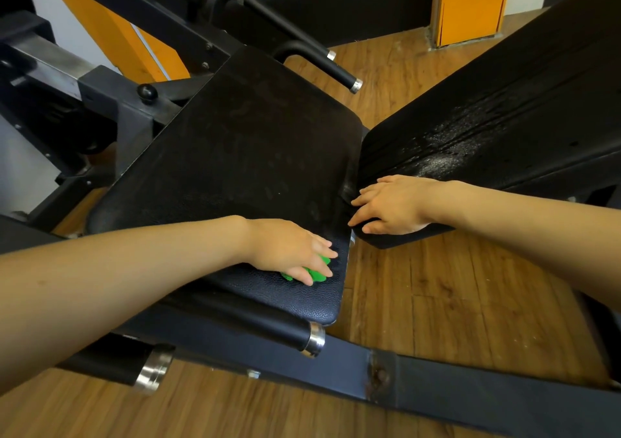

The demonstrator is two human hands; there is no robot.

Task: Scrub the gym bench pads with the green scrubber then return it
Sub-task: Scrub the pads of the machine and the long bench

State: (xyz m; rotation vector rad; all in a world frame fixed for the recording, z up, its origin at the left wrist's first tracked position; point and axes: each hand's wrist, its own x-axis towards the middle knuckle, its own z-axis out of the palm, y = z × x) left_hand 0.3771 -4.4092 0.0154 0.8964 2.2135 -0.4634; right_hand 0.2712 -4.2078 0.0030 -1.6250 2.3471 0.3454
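The black seat pad (235, 155) of the gym bench fills the middle of the view. Near its right front corner my left hand (292, 249) lies over the green scrubber (316, 271) and presses it against the pad, fingers curled round it. Only green edges of the scrubber show under the fingers. The black back pad (487, 118) slopes up to the right, its surface wet and shiny. My right hand (389, 205) rests flat on the back pad's lower end, fingers spread and fairly straight.
Black handles with chrome end caps (314, 338) stick out below the seat pad and beyond it (354, 84). A dark steel frame bar (437, 384) crosses the wooden floor (437, 303) in front. The machine's metal frame (100, 91) stands at left, orange panels behind.
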